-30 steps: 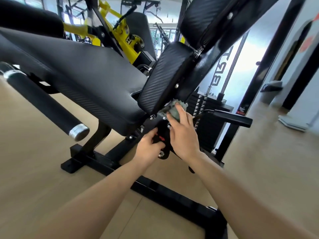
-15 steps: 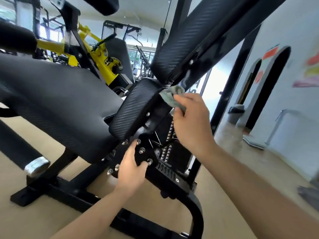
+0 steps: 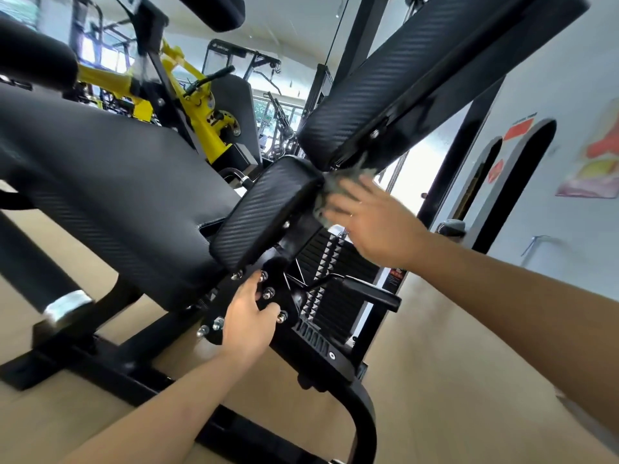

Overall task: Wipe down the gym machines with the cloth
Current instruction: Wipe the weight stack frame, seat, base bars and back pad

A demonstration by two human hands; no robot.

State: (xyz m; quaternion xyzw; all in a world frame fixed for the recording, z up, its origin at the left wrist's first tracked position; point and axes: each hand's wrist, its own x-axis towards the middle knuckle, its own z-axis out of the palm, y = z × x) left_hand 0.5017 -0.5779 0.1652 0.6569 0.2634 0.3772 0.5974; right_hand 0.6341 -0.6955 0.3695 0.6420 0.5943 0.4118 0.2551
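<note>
Black textured vinyl covers the wide machine seat (image 3: 110, 182) at the left, with a dark foam roller capped in silver (image 3: 65, 304) below it and a yellow steel machine (image 3: 197, 105) behind. Further right, the left hand (image 3: 248, 323) holds the black bolted steel plate (image 3: 284, 298) under the small black carbon-pattern pad (image 3: 268, 212), thumb up beside the bolts and fingers curled onto the plate's face. The crumpled grey-green cloth (image 3: 333, 190) sits against that pad's right edge, just under the lower end of the long slanted black back pad (image 3: 418, 72). The right hand (image 3: 375, 219), blurred, presses the cloth with fingers stretched nearly straight. Below it stands a black weight stack (image 3: 335, 262).
</note>
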